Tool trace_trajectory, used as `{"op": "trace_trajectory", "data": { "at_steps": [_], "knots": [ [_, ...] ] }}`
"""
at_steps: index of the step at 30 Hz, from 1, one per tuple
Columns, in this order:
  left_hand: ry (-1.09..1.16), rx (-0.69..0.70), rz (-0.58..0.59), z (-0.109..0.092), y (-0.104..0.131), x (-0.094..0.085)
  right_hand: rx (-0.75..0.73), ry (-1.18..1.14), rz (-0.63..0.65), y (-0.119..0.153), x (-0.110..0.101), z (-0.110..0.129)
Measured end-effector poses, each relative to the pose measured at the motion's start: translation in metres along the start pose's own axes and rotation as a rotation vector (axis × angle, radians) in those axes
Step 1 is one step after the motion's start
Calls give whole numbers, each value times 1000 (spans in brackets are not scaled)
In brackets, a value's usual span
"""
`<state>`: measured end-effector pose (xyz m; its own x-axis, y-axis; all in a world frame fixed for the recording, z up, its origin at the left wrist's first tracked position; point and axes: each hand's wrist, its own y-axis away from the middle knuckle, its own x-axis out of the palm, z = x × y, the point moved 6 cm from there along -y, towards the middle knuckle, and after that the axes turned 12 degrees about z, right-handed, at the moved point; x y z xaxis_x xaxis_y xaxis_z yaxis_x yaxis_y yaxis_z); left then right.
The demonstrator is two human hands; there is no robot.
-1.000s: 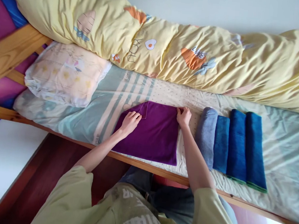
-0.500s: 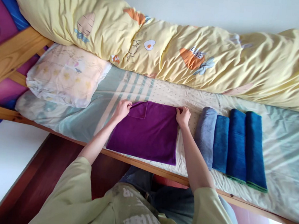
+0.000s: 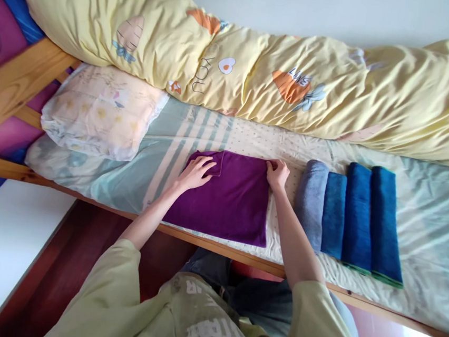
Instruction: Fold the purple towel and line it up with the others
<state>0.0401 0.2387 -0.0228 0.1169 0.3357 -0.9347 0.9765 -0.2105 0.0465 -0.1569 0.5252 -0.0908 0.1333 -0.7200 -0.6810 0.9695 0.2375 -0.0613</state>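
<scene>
A purple towel point(image 3: 224, 205) lies spread on the bed before me, with a small flap turned over at its far left corner. My left hand point(image 3: 197, 173) rests on that flap, its fingers stretched out and apart. At the far right corner, my right hand point(image 3: 277, 174) pinches the towel's edge between thumb and fingers. To the right of that hand, a grey-blue folded towel point(image 3: 311, 203) and several blue folded towels point(image 3: 358, 218) lie side by side.
A long yellow quilt point(image 3: 256, 81) with carrot prints is bunched along the wall. A pale pillow point(image 3: 103, 112) sits at the left by the wooden bed frame point(image 3: 22, 85). The bed's wooden front edge point(image 3: 240, 255) runs close to my legs.
My left hand has let go of the far left corner and moved slightly nearer, opening flat over the turned flap. My right hand stays on its corner.
</scene>
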Motion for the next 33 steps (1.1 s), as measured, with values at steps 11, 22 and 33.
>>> {"op": "trace_trajectory", "data": {
  "at_steps": [11, 22, 33],
  "knots": [
    [245, -400, -196, 88, -37, -25, 13, -1, 26, 0, 1, 0],
    [298, -481, -222, 100, -42, -33, 7, -11, 36, 0, 1, 1],
    [52, 1, -215, 3, 4, 4, 16, -75, -22, 1, 2, -5]
  ]
}}
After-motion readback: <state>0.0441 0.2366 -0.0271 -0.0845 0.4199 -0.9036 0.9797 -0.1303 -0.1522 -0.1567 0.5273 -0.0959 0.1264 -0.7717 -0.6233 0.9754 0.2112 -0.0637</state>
